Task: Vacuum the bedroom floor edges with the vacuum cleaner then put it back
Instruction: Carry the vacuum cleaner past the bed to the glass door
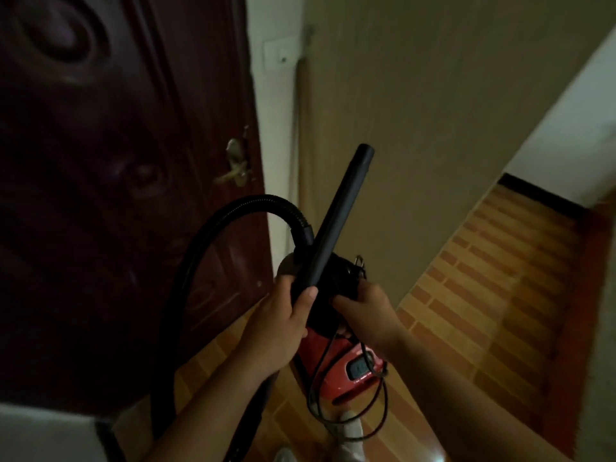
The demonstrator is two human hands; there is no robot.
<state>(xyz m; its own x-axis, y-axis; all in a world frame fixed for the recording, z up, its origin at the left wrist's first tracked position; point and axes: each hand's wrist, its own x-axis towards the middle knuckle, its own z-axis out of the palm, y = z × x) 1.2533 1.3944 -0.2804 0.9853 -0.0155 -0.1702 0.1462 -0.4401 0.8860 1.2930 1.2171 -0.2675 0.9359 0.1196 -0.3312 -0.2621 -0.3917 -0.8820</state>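
While the left hand [286, 315] wraps its fingers round the lower end of the black wand [340, 215], thumb laid up the tube, the right hand [363, 308] clamps the black top of the red vacuum cleaner [336, 361], which hangs off the floor [483, 295] between both arms. The wand points to approx. 1 o'clock. The hose [200, 248] loops out toward 9 o'clock and drops past the left forearm. The cord [380, 405] dangles in loose coils at 6 o'clock, just above a foot [350, 425]. A dark door [116, 195] fills 9 to 11 o'clock, its handle [235, 168] near the hose's arc.

This looks like a carry (whether out to the job or back to storage, can't tell). To do it well, let the right hand take the weight while the left only steers the wand. Gather the cord before stepping, since it's a likely trip hazard. Hold the hose loop in, away from the door handle.
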